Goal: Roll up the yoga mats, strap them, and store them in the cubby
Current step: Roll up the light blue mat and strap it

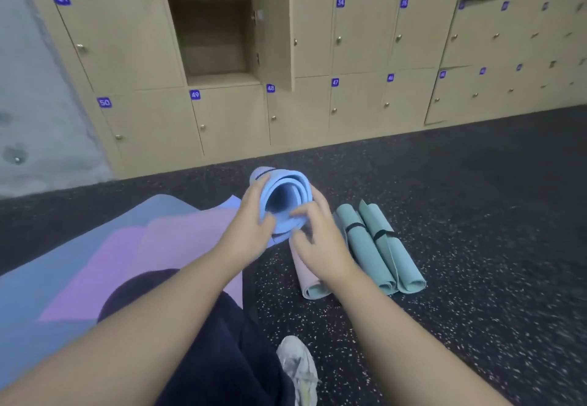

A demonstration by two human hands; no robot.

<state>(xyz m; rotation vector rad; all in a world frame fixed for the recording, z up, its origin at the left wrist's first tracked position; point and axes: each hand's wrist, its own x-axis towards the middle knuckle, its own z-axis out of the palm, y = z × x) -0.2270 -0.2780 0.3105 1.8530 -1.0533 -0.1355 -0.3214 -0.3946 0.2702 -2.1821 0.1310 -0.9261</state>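
A rolled blue yoga mat (pixel 284 197) with a lilac outer side is held up off the floor, its open end facing me. My left hand (pixel 254 224) grips its left side and my right hand (pixel 317 240) holds its right side, thumb across the rolled end. A black strap shows on the roll. Two green rolled mats (pixel 379 250) with black straps lie on the floor to the right. A pink rolled mat (pixel 305 278) lies partly hidden under my right hand. An open cubby (pixel 216 40) stands in the locker wall ahead.
Flat blue and purple mats (pixel 120 256) are spread on the floor at left, under my knee. The cubby's door (pixel 274 37) hangs open to the right. Numbered closed lockers fill the wall. Dark speckled floor (pixel 476 215) stretches to the right. My shoe (pixel 298 367) is at the bottom.
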